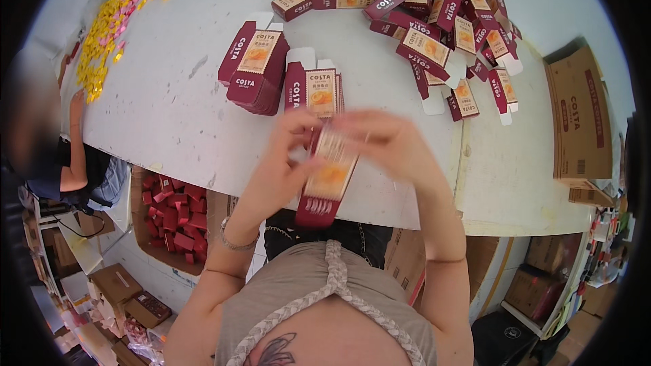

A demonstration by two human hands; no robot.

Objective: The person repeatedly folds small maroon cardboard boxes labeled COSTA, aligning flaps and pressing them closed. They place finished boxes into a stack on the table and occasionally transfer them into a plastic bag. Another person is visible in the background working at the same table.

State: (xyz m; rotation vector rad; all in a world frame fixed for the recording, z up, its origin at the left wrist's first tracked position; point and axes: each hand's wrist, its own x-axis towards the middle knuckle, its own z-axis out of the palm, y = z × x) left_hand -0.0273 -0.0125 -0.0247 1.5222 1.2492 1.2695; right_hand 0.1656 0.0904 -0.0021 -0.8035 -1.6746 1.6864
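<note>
A small maroon paper carton (pixel 332 173) with a cream and orange front panel is held upside down above the table's near edge. My left hand (pixel 288 156) is closed round its left side, thumb across the front. Over its far end, the bent fingers of my right hand (pixel 383 139) press together at the top edge; motion blurs them, and the end flaps are hidden. Just beyond my hands lies a stack of flat maroon cartons (pixel 320 91) with white flaps. A taller stack of flat cartons (pixel 261 61) sits to its left.
Folded-up cartons (pixel 441 13) form a heap at the far right of the white table (pixel 169 74). Yellow and pink sachets (pixel 102 47) lie far left, near another person's hand (pixel 76 105). A brown cardboard box (pixel 576 115) stands right. Below the table, a bin holds red boxes (pixel 180 220).
</note>
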